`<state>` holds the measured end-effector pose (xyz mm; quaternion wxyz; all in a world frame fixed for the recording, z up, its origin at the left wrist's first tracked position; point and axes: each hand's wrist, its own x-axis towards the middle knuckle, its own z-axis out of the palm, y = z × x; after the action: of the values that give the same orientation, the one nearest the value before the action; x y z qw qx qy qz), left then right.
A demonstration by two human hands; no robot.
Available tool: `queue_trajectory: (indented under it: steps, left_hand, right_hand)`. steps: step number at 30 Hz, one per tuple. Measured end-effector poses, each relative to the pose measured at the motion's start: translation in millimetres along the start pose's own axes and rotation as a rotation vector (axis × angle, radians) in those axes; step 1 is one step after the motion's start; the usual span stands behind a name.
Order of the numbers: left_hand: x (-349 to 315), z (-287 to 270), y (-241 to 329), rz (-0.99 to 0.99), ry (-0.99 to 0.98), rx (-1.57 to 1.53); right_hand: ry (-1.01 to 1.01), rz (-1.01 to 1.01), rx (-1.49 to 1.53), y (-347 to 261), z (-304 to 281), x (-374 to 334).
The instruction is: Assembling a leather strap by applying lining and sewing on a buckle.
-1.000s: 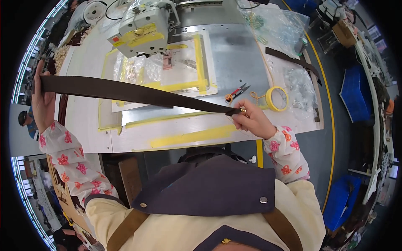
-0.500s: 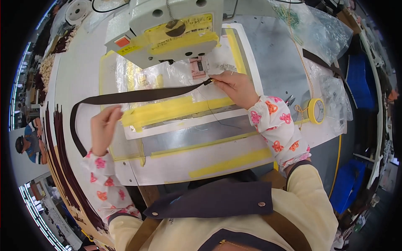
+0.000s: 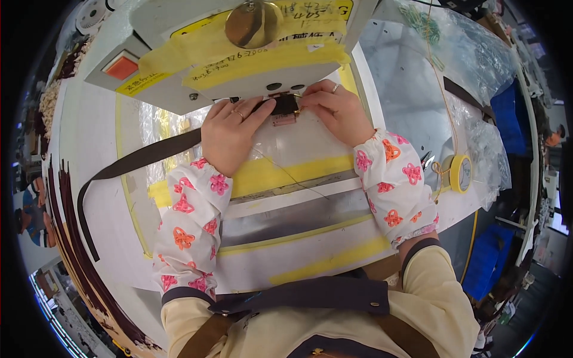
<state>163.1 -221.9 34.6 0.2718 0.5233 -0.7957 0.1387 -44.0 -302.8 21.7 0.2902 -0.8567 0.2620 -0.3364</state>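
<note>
- Sewing machine head (image 3: 239, 56): upper centre.
- Dark brown strap (image 3: 158, 149): left of frame to upper centre; probably light, flexible, best held flat near its end.
- Left hand (image 3: 230, 134): over the strap; whether it pinches, one cannot tell.
- Right hand (image 3: 339, 116): thumb and forefinger pinched at the strap's end.

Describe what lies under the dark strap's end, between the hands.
A pink piece peeks out on the near side of the dark strap, between the left hand and right hand. Whatever lies directly beneath its end is covered and cannot be told.
</note>
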Motion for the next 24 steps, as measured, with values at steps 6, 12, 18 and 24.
queue_trajectory:
  steps: [6,12,18,24]
  left_hand:
    - [-1,4,-4,-0.044,-0.017,-0.008]
    - [-6,-1,0,-0.036,-0.048,0.013]
    - [-8,-4,-1,-0.006,-0.034,0.013]
    - [-6,-2,2,0.047,-0.125,0.121]
  right_hand:
    - [0.014,-0.021,-0.043,16,6,3]
    - [0.011,-0.082,-0.114,14,9,-1]
    - [0.055,-0.150,-0.200,13,12,2]
    - [0.062,-0.151,-0.189,16,13,3]
